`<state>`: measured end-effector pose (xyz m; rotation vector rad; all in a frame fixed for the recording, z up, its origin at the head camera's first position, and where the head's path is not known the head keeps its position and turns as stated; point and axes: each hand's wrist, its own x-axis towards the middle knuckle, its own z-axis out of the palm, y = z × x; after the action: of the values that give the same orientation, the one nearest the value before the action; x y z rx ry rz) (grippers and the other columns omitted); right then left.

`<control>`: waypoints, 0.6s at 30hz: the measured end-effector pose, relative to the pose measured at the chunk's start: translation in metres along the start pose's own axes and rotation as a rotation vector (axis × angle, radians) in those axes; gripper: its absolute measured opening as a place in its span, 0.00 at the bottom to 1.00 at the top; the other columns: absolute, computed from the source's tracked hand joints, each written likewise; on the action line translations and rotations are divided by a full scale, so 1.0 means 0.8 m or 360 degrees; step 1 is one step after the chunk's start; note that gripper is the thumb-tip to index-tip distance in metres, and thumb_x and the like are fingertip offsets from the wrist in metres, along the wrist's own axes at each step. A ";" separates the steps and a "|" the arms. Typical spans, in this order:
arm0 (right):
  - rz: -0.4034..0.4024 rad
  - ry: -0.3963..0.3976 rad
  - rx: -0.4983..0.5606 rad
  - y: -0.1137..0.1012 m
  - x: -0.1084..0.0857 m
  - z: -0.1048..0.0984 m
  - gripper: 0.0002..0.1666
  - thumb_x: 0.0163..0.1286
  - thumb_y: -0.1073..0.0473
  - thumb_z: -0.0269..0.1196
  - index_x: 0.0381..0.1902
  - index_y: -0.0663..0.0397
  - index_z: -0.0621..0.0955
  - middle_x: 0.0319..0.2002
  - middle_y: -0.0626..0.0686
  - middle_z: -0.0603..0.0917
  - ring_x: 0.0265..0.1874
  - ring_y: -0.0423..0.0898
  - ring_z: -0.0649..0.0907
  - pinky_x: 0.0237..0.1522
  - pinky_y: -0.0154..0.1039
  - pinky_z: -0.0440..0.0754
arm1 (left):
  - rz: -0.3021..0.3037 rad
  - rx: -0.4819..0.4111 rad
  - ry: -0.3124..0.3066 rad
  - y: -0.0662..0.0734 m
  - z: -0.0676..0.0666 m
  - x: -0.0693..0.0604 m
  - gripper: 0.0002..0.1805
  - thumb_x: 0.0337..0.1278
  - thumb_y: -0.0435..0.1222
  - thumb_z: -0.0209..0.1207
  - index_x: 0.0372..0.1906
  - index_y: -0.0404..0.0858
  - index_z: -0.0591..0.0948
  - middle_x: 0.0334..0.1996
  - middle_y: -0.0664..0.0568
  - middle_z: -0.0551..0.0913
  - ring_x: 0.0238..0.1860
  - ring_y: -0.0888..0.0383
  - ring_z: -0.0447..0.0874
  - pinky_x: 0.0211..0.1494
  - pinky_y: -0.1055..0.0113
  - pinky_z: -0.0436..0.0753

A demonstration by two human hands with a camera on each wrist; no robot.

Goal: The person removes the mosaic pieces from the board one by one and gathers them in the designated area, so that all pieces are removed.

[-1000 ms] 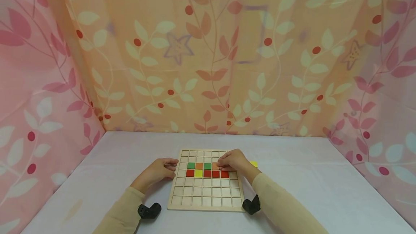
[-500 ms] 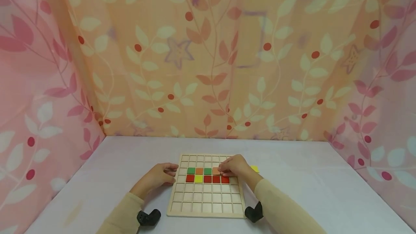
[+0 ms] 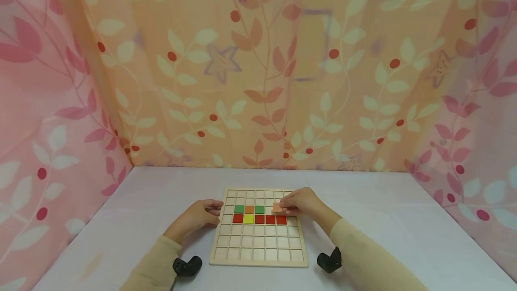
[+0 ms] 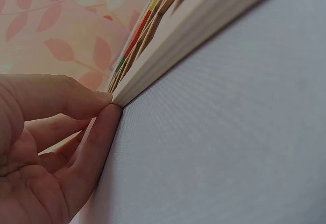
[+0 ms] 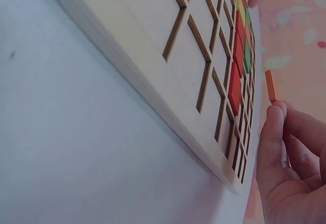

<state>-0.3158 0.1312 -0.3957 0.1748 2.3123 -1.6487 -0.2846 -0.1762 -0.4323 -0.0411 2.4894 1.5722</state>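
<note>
Nearest you are your 2 beige sleeves (image 3: 151, 264), with 2 black gadgets (image 3: 329, 260) at the wrists, 1 on each side. Just ahead, the wooden board (image 3: 258, 264) lies flat on the white table (image 3: 101, 246), its nearest rows of squares bare. Your left hand (image 3: 197, 216) is at the board's left edge, fingers relaxed, the tips touching the edge without curling round it. Further across the board runs a row of 5 tiles: 4 red tiles (image 3: 270, 219) and 1 yellow tile (image 3: 248, 218), second from the left. Directly behind that row's left end sit 2 green tiles (image 3: 239, 209) with 1 orange tile (image 3: 249, 209) between them. To the right of these, your right hand (image 3: 304, 202) pinches a loose orange square (image 5: 271, 85) between thumb and fingers, clear of the board's surface. Farthest off hangs the flowered curtain (image 3: 262, 66).
</note>
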 end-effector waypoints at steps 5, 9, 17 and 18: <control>-0.0014 -0.0013 0.0008 0.001 -0.002 -0.011 0.12 0.62 0.66 0.69 0.42 0.69 0.86 0.23 0.50 0.85 0.20 0.38 0.83 0.29 0.31 0.85 | -0.0001 -0.0016 0.0009 0.000 -0.001 0.004 0.31 0.44 0.20 0.64 0.61 0.29 0.78 0.49 0.41 0.83 0.43 0.56 0.80 0.40 0.66 0.82; -0.0033 -0.0034 0.0014 0.000 -0.002 -0.017 0.13 0.62 0.66 0.69 0.43 0.70 0.86 0.24 0.50 0.86 0.20 0.38 0.83 0.29 0.31 0.85 | 0.0010 -0.0006 0.0016 0.002 -0.004 0.005 0.31 0.43 0.20 0.64 0.61 0.29 0.78 0.50 0.41 0.83 0.44 0.56 0.80 0.40 0.66 0.82; 0.0001 -0.0049 0.0053 0.010 -0.002 -0.023 0.13 0.62 0.66 0.69 0.42 0.70 0.86 0.23 0.50 0.86 0.20 0.38 0.83 0.29 0.30 0.84 | 0.0025 -0.0024 -0.0021 0.001 -0.001 0.001 0.31 0.44 0.20 0.64 0.61 0.27 0.77 0.51 0.39 0.82 0.43 0.56 0.80 0.41 0.65 0.83; 0.0008 -0.0049 0.0057 0.012 -0.002 -0.024 0.12 0.62 0.67 0.69 0.42 0.70 0.86 0.23 0.50 0.86 0.20 0.38 0.83 0.29 0.30 0.84 | 0.0025 -0.0028 -0.0020 0.000 0.000 0.000 0.31 0.44 0.20 0.64 0.61 0.27 0.77 0.51 0.39 0.82 0.43 0.56 0.80 0.40 0.65 0.83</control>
<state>-0.3150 0.1523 -0.3978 0.1615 2.2594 -1.6793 -0.2850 -0.1766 -0.4326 -0.0143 2.4725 1.5957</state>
